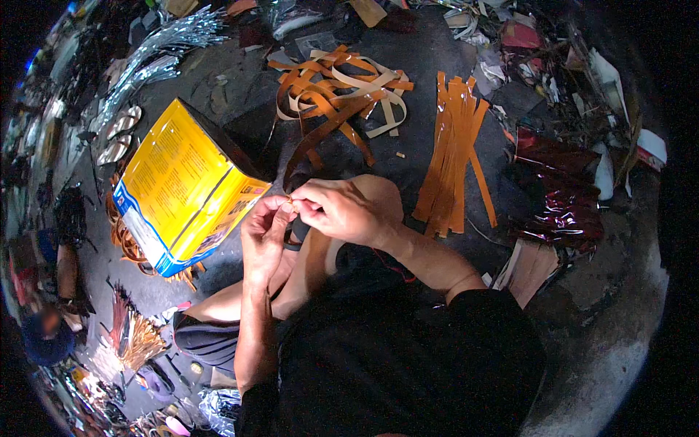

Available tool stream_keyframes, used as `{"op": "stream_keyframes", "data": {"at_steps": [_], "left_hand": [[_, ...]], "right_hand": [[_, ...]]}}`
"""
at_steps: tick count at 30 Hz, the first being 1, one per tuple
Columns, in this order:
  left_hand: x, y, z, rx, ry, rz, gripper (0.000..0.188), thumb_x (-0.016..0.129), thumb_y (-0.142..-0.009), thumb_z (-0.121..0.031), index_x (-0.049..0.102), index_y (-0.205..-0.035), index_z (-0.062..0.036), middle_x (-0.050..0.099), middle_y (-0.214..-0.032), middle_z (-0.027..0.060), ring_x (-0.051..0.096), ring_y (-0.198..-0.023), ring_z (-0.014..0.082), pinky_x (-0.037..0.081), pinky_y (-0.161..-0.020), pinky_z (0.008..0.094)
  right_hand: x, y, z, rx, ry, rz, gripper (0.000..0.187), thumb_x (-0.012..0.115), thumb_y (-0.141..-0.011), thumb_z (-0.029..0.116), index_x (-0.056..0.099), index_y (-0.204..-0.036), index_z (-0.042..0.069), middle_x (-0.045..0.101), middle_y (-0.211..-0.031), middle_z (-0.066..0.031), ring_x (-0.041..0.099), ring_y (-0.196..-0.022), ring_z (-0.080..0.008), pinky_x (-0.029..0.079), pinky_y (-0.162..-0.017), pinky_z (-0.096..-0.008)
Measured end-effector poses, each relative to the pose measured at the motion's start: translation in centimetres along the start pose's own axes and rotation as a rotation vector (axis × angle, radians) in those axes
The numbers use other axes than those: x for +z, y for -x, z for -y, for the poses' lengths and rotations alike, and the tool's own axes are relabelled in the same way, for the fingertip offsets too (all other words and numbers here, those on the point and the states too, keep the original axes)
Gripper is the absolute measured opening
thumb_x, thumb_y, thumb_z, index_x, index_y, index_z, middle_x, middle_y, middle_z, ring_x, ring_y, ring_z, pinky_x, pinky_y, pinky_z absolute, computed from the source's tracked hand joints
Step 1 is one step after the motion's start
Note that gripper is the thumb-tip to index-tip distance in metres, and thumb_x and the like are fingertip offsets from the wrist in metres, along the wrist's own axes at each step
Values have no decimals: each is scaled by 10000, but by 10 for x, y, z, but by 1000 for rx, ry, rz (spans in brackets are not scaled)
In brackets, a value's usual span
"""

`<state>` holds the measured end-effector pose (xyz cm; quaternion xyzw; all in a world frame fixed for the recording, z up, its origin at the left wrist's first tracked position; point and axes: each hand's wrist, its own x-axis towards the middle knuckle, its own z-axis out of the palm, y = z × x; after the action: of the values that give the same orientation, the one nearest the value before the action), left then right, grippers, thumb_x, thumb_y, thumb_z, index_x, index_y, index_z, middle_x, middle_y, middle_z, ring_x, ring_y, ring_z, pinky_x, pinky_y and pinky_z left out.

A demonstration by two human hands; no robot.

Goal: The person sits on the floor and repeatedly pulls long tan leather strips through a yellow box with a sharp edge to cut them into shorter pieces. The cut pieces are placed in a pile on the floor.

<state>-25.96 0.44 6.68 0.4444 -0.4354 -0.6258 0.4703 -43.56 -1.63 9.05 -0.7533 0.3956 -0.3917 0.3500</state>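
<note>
My left hand [265, 231] and my right hand [338, 210] meet in front of me, over my bent legs. The thumb and fingers of both are pinched together at one spot. Between the fingertips shows a tiny orange-gold bit, too small to name. Just beyond the fingers, a dark brown strip [309, 144] runs down from a loose heap of orange and cream strips [338, 91]; whether it reaches my fingers I cannot tell. Close by my left hand stands a big yellow and blue box-shaped container [178, 182], tilted in the view.
To the right lies a bundle of straight orange strips [453, 156], with shiny dark red sheeting [557, 193] past it. Silvery strands [164, 47] lie at the far left, near a pair of sandals [119, 137]. Tan and reddish bristle bundles [138, 339] sit at lower left.
</note>
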Motion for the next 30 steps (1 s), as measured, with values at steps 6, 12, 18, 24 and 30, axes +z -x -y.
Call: {"op": "stream_keyframes", "data": {"at_steps": [6, 12, 18, 24, 30], "left_hand": [[2, 7, -11, 20, -140, -23, 119, 632, -897, -81, 646, -972, 10, 676, -892, 38, 603, -802, 84, 482, -755, 223], [12, 0, -5, 29, -112, -27, 100, 616, -894, -38, 641, -979, 10, 658, -891, 32, 592, -818, 81, 476, -766, 219], [-3, 17, -7, -8, -201, -53, 50, 548, -912, -68, 564, -925, -23, 571, -800, -4, 559, -752, 91, 446, -687, 225], [-182, 132, 2, -84, -597, -571, 164, 549, -910, -176, 513, -868, -22, 528, -765, 24, 481, -688, 111, 420, -591, 261], [-322, 225, 33, -52, -963, -882, 256, 588, -864, -228, 493, -902, 7, 568, -719, 77, 500, -633, 152, 431, -611, 315]], "right_hand": [[4, -5, 11, 48, 131, 12, 140, 676, -782, 66, 556, -843, 27, 562, -714, -95, 594, -620, -207, 460, -559, -327], [2, 4, -8, 88, -144, -65, 142, 686, -814, 105, 584, -855, 14, 611, -707, -114, 617, -611, -225, 464, -533, -335], [-21, -3, -10, 55, -159, 179, 125, 665, -841, 70, 601, -908, -14, 647, -780, -69, 598, -635, -127, 477, -595, -255], [-178, -22, -143, 607, -971, -671, 213, 572, -868, 203, 607, -908, -3, 653, -808, -122, 656, -783, -225, 562, -733, -333], [-331, 63, -314, 611, -809, -1269, 323, 478, -936, 258, 510, -1030, -50, 572, -1088, -221, 590, -1038, -296, 501, -925, -417]]}}
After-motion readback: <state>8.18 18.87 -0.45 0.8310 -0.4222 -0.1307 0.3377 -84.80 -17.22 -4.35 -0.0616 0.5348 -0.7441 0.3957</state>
